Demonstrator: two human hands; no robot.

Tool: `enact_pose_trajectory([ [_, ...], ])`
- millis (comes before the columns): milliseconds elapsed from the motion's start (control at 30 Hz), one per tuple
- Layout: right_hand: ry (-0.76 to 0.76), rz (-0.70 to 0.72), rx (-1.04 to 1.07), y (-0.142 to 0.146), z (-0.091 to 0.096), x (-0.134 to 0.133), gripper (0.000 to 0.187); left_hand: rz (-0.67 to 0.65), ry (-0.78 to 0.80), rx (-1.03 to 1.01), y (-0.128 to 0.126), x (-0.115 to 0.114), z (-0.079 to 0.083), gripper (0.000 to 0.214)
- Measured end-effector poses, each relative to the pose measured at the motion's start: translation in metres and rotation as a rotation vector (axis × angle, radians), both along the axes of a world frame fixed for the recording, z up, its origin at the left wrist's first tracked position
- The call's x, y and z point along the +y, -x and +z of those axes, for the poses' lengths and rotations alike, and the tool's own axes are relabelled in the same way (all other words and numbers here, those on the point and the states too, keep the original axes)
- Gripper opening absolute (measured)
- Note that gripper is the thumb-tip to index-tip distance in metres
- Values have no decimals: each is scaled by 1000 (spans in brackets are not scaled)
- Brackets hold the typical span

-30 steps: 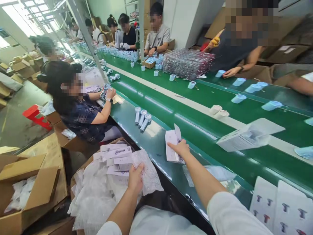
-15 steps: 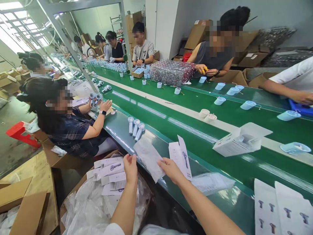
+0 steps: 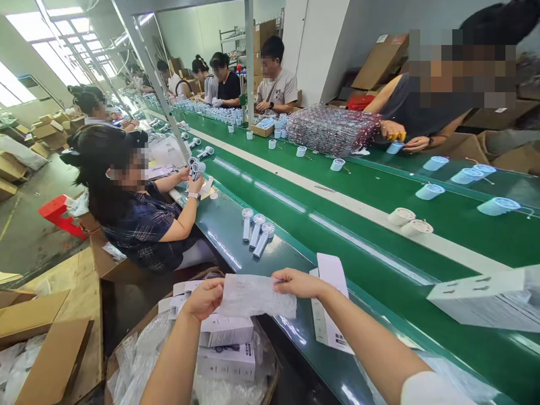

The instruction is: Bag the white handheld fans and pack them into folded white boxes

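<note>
A translucent white plastic bag (image 3: 255, 296) is stretched between my two hands, above a carton at the near edge of the bench. My left hand (image 3: 205, 298) pinches its left end. At the upper right end, my right hand (image 3: 297, 282) grips it with closed fingers. Just beyond my right hand, a white printed box (image 3: 331, 275) stands on the bench, partly hidden by my forearm. Three light-blue handheld fans (image 3: 258, 232) lie farther off on the bench.
The open carton (image 3: 270, 388) below my hands holds printed boxes (image 3: 228, 351) and plastic bags. A co-worker (image 3: 139, 208) sits at left holding fans. Blue cups (image 3: 430, 191) and an open white box (image 3: 491, 295) sit on the green conveyor (image 3: 358, 208). More clear bags lie at lower right.
My left hand has taken hold of the bag's left end, and the bag is now spread level over the carton. The view has shifted, and the co-worker's hands have come together on the fans.
</note>
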State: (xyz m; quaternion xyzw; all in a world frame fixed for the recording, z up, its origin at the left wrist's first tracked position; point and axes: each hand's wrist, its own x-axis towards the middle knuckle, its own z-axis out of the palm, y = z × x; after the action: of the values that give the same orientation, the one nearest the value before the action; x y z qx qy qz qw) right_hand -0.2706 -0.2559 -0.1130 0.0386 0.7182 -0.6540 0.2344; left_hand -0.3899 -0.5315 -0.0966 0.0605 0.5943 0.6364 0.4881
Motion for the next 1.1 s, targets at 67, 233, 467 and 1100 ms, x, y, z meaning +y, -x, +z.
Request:
enact_pose_trajectory([
  [67, 1, -31, -26, 18, -8, -3, 18, 16, -67, 36, -7, -12, 0, 63],
  [233, -10, -117, -123, 50, -21, -7, 22, 186, 124, 197, -14, -26, -7, 37],
  [467, -239, -690, -257, 114, -44, 10, 46, 424, 362, 418, -46, -29, -3, 31],
  [1100, 686, -439, -201, -112, 32, -45, 49, 104, 188, 383, -108, 33, 25, 26],
])
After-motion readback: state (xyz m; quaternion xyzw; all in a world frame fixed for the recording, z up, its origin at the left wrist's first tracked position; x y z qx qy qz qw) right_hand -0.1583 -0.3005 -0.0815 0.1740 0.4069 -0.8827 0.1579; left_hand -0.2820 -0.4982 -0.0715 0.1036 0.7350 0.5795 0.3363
